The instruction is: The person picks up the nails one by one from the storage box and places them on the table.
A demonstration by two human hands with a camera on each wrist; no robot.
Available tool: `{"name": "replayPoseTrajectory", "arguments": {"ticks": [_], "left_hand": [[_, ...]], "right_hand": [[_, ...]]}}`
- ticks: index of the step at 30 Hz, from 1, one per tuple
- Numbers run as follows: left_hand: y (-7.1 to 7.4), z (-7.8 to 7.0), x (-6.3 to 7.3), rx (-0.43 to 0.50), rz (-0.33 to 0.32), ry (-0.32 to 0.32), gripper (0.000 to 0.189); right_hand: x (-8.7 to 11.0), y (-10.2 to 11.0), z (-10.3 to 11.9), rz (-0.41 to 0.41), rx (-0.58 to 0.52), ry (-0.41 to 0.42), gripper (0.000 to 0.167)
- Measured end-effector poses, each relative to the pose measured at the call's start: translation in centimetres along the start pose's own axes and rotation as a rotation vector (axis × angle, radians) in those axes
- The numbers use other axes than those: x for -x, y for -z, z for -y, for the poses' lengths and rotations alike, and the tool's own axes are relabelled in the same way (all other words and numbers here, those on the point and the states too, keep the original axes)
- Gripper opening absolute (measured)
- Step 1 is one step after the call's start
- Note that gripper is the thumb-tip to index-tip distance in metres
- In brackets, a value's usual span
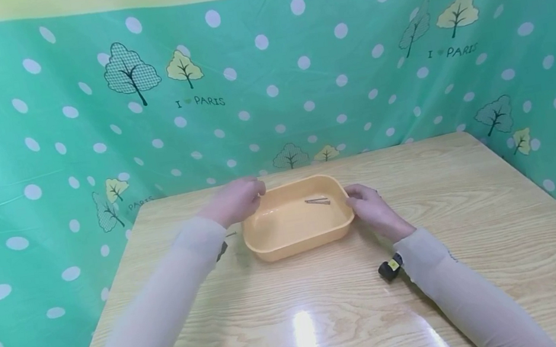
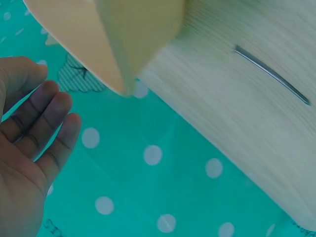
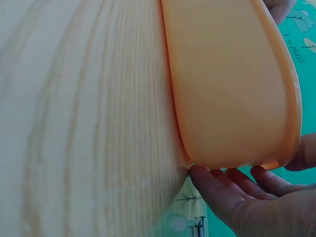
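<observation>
A shallow, pale orange plastic basin (image 1: pixel 302 244) stands on the table, with a few thin metal rods (image 1: pixel 317 201) lying inside near its right end. My right hand (image 1: pixel 374 210) grips that right end, its fingers (image 3: pixel 217 192) along the outer wall and the thumb at the rim. Above the far left part of the rim is my left hand (image 1: pixel 239 199). In the left wrist view its fingers are loosely bent, apart from the basin, and nothing shows between them. Another thin metal rod (image 2: pixel 272 75) lies on the table left of the basin, mostly hidden by the left arm in the head view.
The wooden table (image 1: pixel 480 227) ends at a green dotted curtain (image 1: pixel 264 79) behind and along both sides. A small black device (image 1: pixel 390 268) sits at the right wrist. Light glares off the table's near part.
</observation>
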State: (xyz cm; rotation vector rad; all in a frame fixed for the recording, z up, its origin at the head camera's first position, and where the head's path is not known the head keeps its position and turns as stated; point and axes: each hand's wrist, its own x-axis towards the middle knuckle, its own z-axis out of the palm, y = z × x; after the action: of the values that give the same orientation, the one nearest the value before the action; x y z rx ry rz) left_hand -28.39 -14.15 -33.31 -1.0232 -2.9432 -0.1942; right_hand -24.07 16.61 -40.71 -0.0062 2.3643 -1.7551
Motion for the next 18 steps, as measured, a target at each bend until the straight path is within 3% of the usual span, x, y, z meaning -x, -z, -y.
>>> {"name": "replayPoseTrajectory", "arguments": {"ticks": [18], "left_hand": [[-0.3, -3.8, -3.2, 0.049, 0.012, -0.087, 0.025]], "right_hand": [[0.0, 0.0, -0.1, 0.001, -0.025, 0.01, 0.048]]}}
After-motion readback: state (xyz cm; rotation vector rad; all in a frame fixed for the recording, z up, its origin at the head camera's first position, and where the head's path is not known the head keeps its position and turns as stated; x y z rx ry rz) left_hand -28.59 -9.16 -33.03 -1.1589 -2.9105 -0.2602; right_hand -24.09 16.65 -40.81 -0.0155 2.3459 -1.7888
